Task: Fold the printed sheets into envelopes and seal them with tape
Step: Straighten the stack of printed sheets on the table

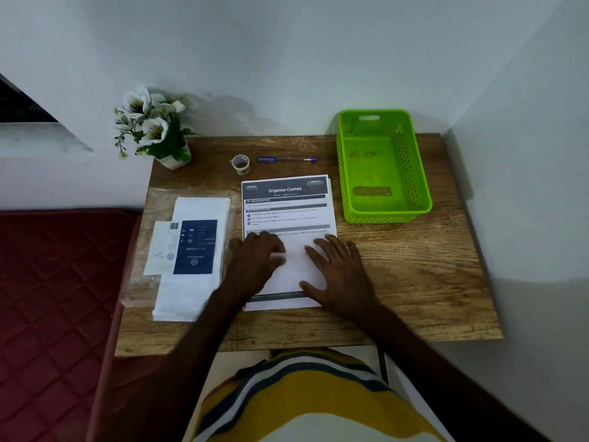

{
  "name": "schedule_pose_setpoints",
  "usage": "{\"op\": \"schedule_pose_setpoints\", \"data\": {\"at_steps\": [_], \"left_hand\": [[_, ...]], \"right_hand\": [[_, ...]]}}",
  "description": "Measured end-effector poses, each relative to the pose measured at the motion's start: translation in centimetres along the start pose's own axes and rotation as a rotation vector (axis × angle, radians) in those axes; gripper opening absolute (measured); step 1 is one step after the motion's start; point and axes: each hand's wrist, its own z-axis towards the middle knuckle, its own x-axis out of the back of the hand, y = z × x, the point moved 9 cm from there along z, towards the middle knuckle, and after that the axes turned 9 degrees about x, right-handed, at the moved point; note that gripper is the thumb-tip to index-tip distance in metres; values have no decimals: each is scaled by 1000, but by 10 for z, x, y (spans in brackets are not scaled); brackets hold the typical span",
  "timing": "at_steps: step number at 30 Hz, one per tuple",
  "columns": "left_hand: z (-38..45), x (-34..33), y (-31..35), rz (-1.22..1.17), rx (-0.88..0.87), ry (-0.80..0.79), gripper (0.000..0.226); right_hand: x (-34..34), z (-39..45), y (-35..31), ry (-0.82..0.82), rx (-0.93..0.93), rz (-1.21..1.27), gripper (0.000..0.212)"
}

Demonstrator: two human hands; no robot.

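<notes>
A stack of printed sheets [287,205] headed "Organize Clothes" lies in the middle of the wooden table [414,275]. The top sheet's lower part is folded up, blank side showing. My left hand [255,260] presses flat on the left of that fold, fingers spread. My right hand [338,272] presses flat on its right side. A pack of white envelopes [194,260] in clear wrap with a dark blue label lies to the left. A small tape roll [240,164] stands behind the sheets.
A blue pen [287,159] lies behind the sheets, right of the tape. A green plastic basket [382,167] stands at the back right. A pot of white flowers [153,129] sits at the back left corner. A dark red mattress [57,298] adjoins the table's left edge.
</notes>
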Motion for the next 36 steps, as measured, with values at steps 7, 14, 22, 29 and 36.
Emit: {"op": "schedule_pose_setpoints", "data": {"at_steps": [7,14,22,29,36], "left_hand": [[33,19,1,-2,88,89,14],[31,17,-8,103,63,230,24],[1,58,-45,19,-137,521,27],[-10,94,-146,260,-20,446,41],[-26,91,-196,322,71,371,52]], "right_hand": [[11,38,-8,53,73,9,56],[-23,47,-3,-105,76,-26,59],[-11,47,-7,1,112,4,58],[19,51,-47,230,218,283,33],[-5,60,-124,63,400,513,33]]}}
